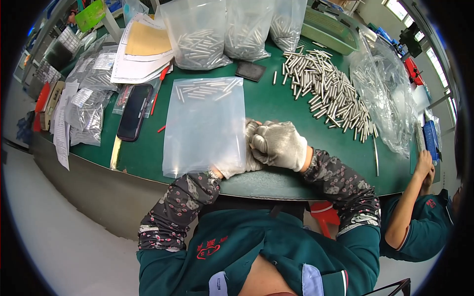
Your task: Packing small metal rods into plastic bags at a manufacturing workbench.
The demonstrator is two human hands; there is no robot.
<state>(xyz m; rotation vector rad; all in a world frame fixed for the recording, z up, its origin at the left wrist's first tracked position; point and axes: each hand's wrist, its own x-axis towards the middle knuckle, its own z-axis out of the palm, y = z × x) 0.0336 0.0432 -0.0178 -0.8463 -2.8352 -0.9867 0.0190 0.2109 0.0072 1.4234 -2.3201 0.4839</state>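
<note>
Both of my hands wear whitish work gloves and meet at the table's near edge. My right hand (280, 144) is closed, its fingers curled against the left. My left hand (251, 159) is partly covered by the right hand and by a clear plastic bag's edge; its fingers look closed too. Anything inside either hand is hidden. Beside the left hand, the flat plastic bag (204, 133) has several metal pins (202, 90) at its far end. A large loose pile of similar metal pins (328, 89) spreads over the table to the right of my hands.
Upright plastic bags filled with pins (200, 47) stand at the back beside a green tray (328, 32). On the left are a phone (135, 112), a red pen (159, 91) and papers (136, 54). Crumpled plastic (387, 93) lies right. A co-worker's hands (425, 170) are far right.
</note>
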